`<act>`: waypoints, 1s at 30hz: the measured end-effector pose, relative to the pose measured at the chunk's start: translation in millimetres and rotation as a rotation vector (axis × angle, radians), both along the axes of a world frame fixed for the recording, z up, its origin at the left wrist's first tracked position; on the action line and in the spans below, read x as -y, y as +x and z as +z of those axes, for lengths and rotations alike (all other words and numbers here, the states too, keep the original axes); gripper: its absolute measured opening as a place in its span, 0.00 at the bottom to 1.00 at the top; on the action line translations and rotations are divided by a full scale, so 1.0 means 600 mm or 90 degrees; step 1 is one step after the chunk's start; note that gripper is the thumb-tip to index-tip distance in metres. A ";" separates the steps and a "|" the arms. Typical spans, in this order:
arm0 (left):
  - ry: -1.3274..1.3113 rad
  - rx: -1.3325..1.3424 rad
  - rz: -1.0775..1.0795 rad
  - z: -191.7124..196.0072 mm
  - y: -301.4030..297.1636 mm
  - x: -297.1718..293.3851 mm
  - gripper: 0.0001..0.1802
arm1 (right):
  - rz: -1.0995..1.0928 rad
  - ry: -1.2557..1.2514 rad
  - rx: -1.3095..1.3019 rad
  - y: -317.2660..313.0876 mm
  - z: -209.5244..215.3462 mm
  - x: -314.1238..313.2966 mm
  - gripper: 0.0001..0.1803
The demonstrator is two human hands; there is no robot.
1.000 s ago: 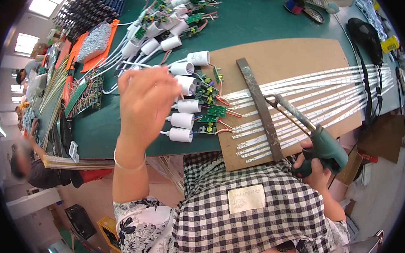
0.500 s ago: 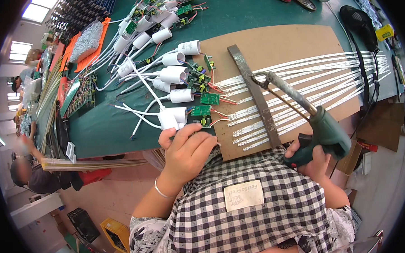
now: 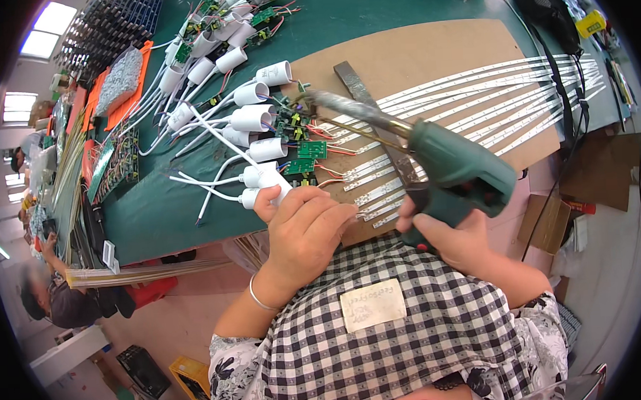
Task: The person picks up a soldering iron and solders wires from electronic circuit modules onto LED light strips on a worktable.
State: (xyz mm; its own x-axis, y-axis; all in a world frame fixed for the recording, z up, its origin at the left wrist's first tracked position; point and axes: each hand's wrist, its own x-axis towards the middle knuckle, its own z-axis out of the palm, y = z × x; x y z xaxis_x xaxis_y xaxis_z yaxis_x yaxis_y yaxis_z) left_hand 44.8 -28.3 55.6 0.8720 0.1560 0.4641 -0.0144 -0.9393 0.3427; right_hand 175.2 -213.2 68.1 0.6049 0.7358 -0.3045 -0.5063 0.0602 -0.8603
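My left hand (image 3: 304, 226) is closed around the lower end of a white plastic lamp housing (image 3: 272, 179) with a white cable. Its thumb and forefinger are pinched at the near ends of the white LED strips (image 3: 388, 191); any thin wire between them is too small to make out. In my right hand (image 3: 447, 234) is a green soldering gun (image 3: 466, 168), gripped by its handle. Its metal tip reaches left above the strips, toward the green circuit boards (image 3: 311, 149). A dark metal bar (image 3: 362, 98) lies across the strips on a brown board (image 3: 428, 49).
Several white housings (image 3: 251, 119) with cables and boards lie left of the brown board on the green table (image 3: 170, 206). Farther back are a bag of small parts (image 3: 120, 81) and a black pouch (image 3: 545, 11). Another person (image 3: 60, 301) is at the far left.
The soldering gun has moved left in my right hand, from over the strips toward the circuit boards. My left hand has shifted right to the strip ends, and the housing has tilted with it.
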 end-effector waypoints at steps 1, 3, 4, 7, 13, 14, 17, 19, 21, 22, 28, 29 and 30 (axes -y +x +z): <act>-0.012 0.005 0.006 0.001 -0.003 0.000 0.08 | 0.035 -0.032 0.038 -0.002 0.005 -0.008 0.14; -0.025 0.012 0.012 0.006 -0.008 -0.001 0.08 | 0.085 -0.075 0.059 -0.003 0.013 -0.018 0.17; -0.046 0.000 0.019 0.012 -0.010 0.000 0.08 | 0.086 -0.074 0.062 -0.003 0.013 -0.023 0.17; -0.074 -0.005 0.024 0.018 -0.009 0.000 0.08 | 0.083 -0.004 0.131 -0.015 -0.007 -0.037 0.17; -0.125 -0.001 0.022 0.021 -0.006 0.007 0.07 | 0.123 -0.006 0.152 -0.027 -0.018 -0.040 0.18; -0.136 -0.001 0.016 0.024 -0.006 0.008 0.07 | 0.122 -0.007 0.090 -0.030 -0.015 -0.040 0.18; -0.143 -0.026 -0.005 0.027 -0.007 0.009 0.06 | 0.096 0.049 0.098 -0.038 -0.021 -0.044 0.16; -0.145 -0.023 -0.010 0.025 -0.006 0.009 0.07 | 0.099 0.063 0.138 -0.037 -0.023 -0.048 0.15; -0.147 -0.021 -0.016 0.024 -0.004 0.010 0.07 | 0.100 0.075 0.177 -0.039 -0.027 -0.052 0.14; -0.151 -0.019 -0.015 0.025 -0.004 0.012 0.07 | 0.074 0.080 0.206 -0.043 -0.030 -0.054 0.13; -0.151 0.032 0.010 0.008 0.009 0.019 0.07 | 0.062 0.004 0.229 -0.029 -0.032 -0.051 0.10; -0.153 0.041 0.012 0.007 0.010 0.020 0.07 | 0.035 0.008 0.195 -0.030 -0.035 -0.052 0.09; -0.152 0.040 0.010 0.005 0.010 0.021 0.07 | 0.033 0.009 0.194 -0.030 -0.041 -0.053 0.09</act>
